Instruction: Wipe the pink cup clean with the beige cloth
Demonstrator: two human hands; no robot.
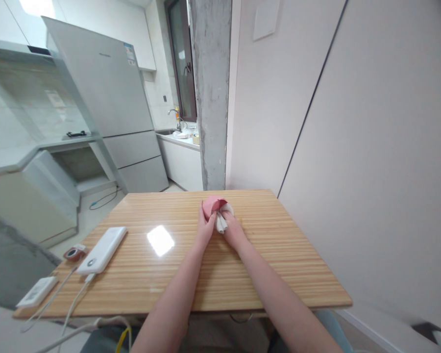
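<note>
A pink bowl (pixel 210 207) is tilted over the far middle of the wooden table (pixel 279 264), its opening facing toward me and to the right. My left hand (pixel 206 226) grips its left side, with the thumb near the rim. A whitish cloth (pixel 221 224) is bunched at the bowl's opening, and one end hangs down between my hands. My right hand (pixel 233 230) is closed on the cloth at the bowl's right side. Some of its fingers are hidden by the cloth and the bowl.
On the table's left lie a white power bank (pixel 103 250) with a plugged-in cable (pixel 75 299), a small white device (pixel 37 292) and a reddish-brown round object (pixel 74 252). Beyond the table stand a grey pillar (pixel 215 98) and a fridge (pixel 103 88). A pale wall (pixel 371 147) runs along the right.
</note>
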